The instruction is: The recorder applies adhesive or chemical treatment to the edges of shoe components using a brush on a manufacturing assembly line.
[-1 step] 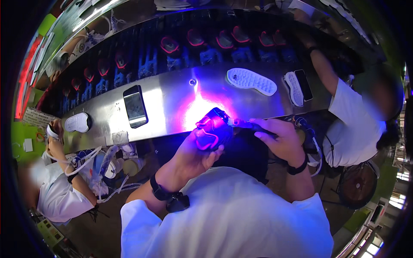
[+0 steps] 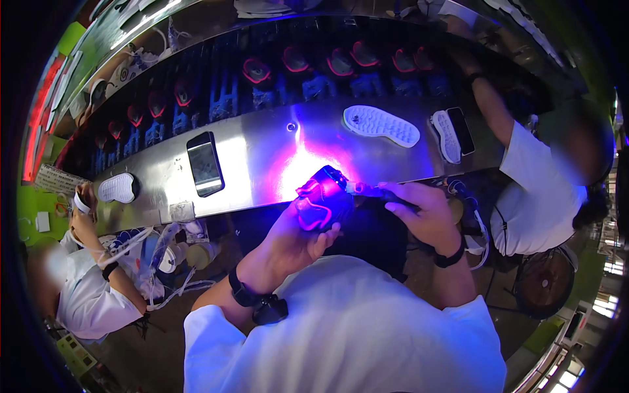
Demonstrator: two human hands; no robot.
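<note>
My left hand (image 2: 286, 245) holds a dark shoe upper (image 2: 322, 204) from below, its fingers curled round it. A glowing pink line curves along the side of the upper under the violet light. In my right hand (image 2: 427, 215), pinched between thumb and fingers, is a slim brush-like tool (image 2: 372, 190). Its pale tip meets the right edge of the upper, near the top opening. The exact tip is hard to make out in the glare. Both hands are just in front of the near edge of the metal worktable (image 2: 255, 157).
On the worktable lie a phone (image 2: 205, 164), a large white sole (image 2: 383, 126), another sole (image 2: 447, 136) beside a second phone (image 2: 462, 131), and a small sole (image 2: 116, 188). Behind it, a dark rack holds several pink-lined uppers (image 2: 256, 70). Co-workers sit at left (image 2: 98, 295) and right (image 2: 540, 190).
</note>
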